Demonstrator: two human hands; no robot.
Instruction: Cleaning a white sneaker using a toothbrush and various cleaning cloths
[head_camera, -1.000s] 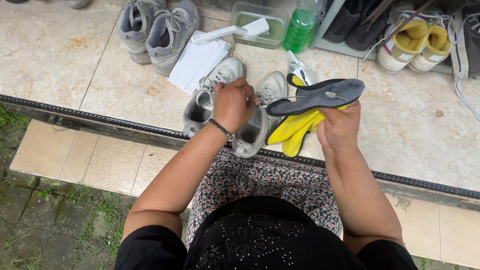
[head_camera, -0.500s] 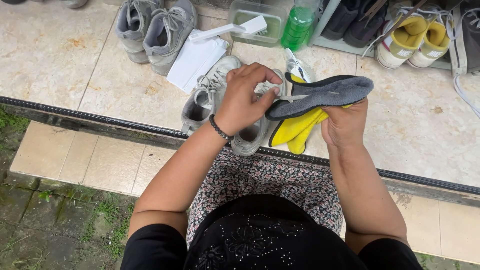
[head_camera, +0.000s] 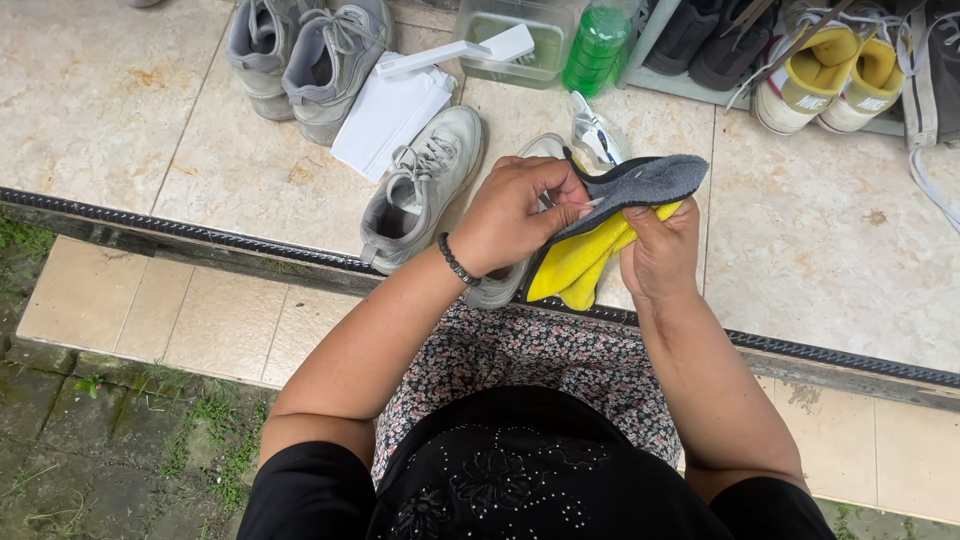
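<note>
while right hand (head_camera: 660, 255) grips grey insole (head_camera: 640, 182) and yellow cloth (head_camera: 580, 262) at 12 o'clock above lap, left hand (head_camera: 515, 215) pinches insole's near edge; step looks like cleaning, next likely needs firm wiping.

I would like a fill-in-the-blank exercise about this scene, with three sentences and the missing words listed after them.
1. The right hand holds a grey insole together with a cloth of ____ colour.
2. The left hand wears a dark beaded ____ at the wrist.
3. The white brush rests across a clear tub, beside a ____ bottle.

Missing words: yellow; bracelet; green
</note>
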